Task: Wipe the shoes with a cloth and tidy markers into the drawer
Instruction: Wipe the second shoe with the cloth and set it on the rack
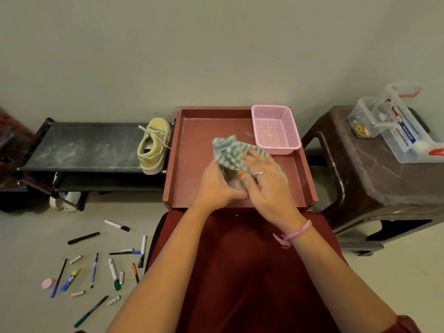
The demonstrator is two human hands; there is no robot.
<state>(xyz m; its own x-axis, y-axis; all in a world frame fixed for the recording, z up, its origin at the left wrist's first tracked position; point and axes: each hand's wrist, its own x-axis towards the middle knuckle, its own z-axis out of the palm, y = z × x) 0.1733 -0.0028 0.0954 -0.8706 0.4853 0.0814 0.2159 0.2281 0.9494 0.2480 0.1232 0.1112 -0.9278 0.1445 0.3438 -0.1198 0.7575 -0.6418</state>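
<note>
Over the open red drawer (301, 169), the left hand (217, 186) grips something mostly hidden, probably a shoe. The right hand (264, 181) presses the green-checked cloth (228, 152) onto it, fingers nearly straight. The cloth looks soft, limp and light, best bunched in the palm. At nine o'clock a tan sneaker (153, 146) sits on the rack (84, 147); markers (115, 275) lie scattered at seven o'clock on the floor.

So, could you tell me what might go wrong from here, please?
1. The cloth hides what the left hand holds under the right hand, so a slip could go unnoticed.
2. Markers lie loose on the floor, easy to step on.
3. The shoe sits at the rack's edge and may tip off.
</note>
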